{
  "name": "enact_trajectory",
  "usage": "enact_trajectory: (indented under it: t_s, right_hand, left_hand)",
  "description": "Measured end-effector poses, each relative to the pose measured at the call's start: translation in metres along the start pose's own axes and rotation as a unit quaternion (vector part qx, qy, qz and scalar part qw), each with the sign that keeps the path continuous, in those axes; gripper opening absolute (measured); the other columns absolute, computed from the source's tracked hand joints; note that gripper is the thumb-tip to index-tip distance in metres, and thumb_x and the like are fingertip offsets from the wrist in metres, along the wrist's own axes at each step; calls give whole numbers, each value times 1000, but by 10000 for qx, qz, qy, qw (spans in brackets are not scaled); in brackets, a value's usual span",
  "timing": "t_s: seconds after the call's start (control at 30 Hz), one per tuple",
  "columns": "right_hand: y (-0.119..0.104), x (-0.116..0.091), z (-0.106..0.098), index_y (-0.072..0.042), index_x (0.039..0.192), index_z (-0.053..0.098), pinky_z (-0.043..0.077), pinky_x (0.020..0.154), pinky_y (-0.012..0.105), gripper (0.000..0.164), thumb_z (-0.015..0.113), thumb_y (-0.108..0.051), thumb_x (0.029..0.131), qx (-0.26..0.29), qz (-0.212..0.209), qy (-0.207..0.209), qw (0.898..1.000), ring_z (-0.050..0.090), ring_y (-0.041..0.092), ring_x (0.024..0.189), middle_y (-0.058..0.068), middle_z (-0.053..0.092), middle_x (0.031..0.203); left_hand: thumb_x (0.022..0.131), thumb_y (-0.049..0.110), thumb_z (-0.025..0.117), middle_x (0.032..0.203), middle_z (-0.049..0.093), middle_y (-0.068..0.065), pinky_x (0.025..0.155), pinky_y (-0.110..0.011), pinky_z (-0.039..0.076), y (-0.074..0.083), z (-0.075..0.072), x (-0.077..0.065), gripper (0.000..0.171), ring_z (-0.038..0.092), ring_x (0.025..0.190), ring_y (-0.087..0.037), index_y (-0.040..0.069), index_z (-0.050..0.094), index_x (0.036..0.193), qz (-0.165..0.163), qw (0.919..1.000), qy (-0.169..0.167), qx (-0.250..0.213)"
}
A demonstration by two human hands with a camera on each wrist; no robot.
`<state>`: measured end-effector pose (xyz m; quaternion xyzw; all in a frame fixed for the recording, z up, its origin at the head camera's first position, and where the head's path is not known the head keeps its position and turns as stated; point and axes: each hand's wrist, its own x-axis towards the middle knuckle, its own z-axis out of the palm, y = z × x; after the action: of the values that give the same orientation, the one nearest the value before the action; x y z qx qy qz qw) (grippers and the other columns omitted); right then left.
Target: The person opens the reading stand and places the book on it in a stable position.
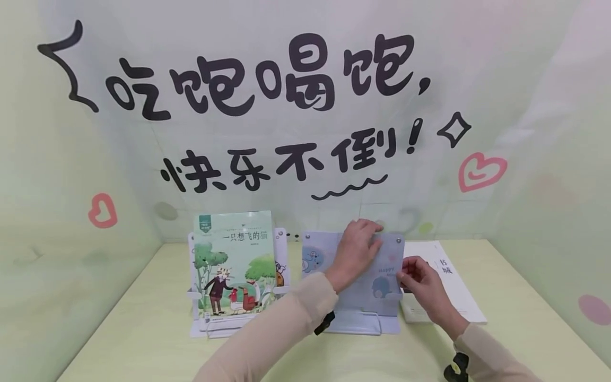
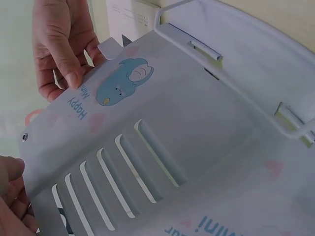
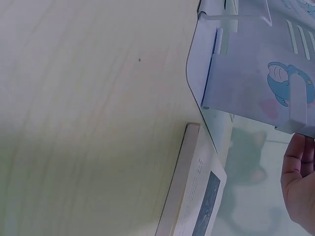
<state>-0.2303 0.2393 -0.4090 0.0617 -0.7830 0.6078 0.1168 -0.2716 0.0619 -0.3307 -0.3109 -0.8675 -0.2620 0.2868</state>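
Observation:
A pale lavender metal book stand (image 1: 353, 276) with blue cartoon whales stands upright on the table. It has slots in its back plate and a wire lip at the bottom, seen in the left wrist view. My left hand (image 1: 355, 252) reaches across its front and grips the top edge. At the right side edge, my right hand (image 1: 422, 281) pinches the plate, thumb in front and fingers curled behind, close to a small side tab. The same side of the stand (image 3: 246, 88) shows in the right wrist view, with the right hand (image 3: 300, 182) at its edge.
To the left, a second stand (image 1: 281, 249) holds a green picture book (image 1: 234, 265) upright. A white book (image 1: 458, 286) lies on the table behind and right of the lavender stand. A printed curtain (image 1: 305, 132) with large lettering hangs behind the table (image 1: 506, 297).

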Motion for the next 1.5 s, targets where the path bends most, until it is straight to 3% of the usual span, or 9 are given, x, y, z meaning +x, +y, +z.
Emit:
enact_trajectory:
  t_s: [0.13, 0.23, 0.57, 0.77, 1.0, 1.27, 1.5]
  right_hand:
    - [0, -2, 1, 7, 105, 51, 53, 62, 22, 18, 59, 1, 90, -40, -111, 95, 9999, 52, 4, 70, 0, 53, 83]
    - [0, -3, 1, 7, 104, 51, 52, 61, 20, 17, 59, 2, 89, -57, -152, 178, 9997, 52, 4, 70, -3, 54, 81]
    - [7, -8, -4, 10, 109, 51, 55, 66, 24, 24, 57, -6, 93, 264, -273, 41, 9993, 58, 5, 72, -4, 57, 83]
    - [16, -6, -17, 15, 113, 46, 55, 66, 21, 33, 50, -14, 98, 691, 263, 399, 9965, 59, 5, 69, -2, 59, 78]
    - [18, 4, -25, 16, 115, 49, 54, 66, 20, 29, 50, -7, 97, 46, 1180, 345, 9924, 57, 4, 68, 3, 59, 83]
    - [26, 18, -17, 13, 107, 58, 51, 62, 21, 22, 53, -3, 93, -917, 1175, -27, 9888, 56, 8, 68, 14, 62, 87]
    - [28, 34, -5, 6, 103, 64, 44, 55, 25, 18, 56, -6, 92, -1922, 1160, -284, 9740, 51, 12, 61, 7, 59, 72]
  left_hand:
    - [88, 17, 66, 95, 65, 3, 80, -20, 45, 2, 3, 1, 11, 58, 87, -11, 14, 68, 99, 67, 9993, -31, 353]
    - [88, 18, 67, 91, 65, 4, 73, -20, 43, 2, 2, 2, 8, 57, 83, -11, 16, 68, 96, 96, 9993, -65, 351]
    - [88, 19, 66, 82, 63, 3, 69, -21, 37, -8, 3, 6, 5, 55, 78, -13, 14, 67, 89, 304, 9987, -204, -345]
    - [88, 18, 66, 83, 64, 1, 70, -22, 37, -14, 6, 8, 6, 54, 77, -13, 13, 68, 88, 537, 9954, -220, -758]
    - [85, 16, 69, 81, 64, 0, 71, -21, 42, -24, 3, 10, 6, 55, 76, -13, 10, 68, 86, 1157, 9851, -208, -1257]
    - [87, 15, 67, 83, 64, 2, 74, -20, 42, -36, -9, 7, 4, 53, 78, -9, 11, 67, 86, 1472, 9701, -705, -1796]
    - [86, 11, 68, 80, 63, 0, 65, -18, 44, -41, -19, 2, 4, 51, 72, -7, 9, 66, 83, 1735, 9529, -907, -2317]
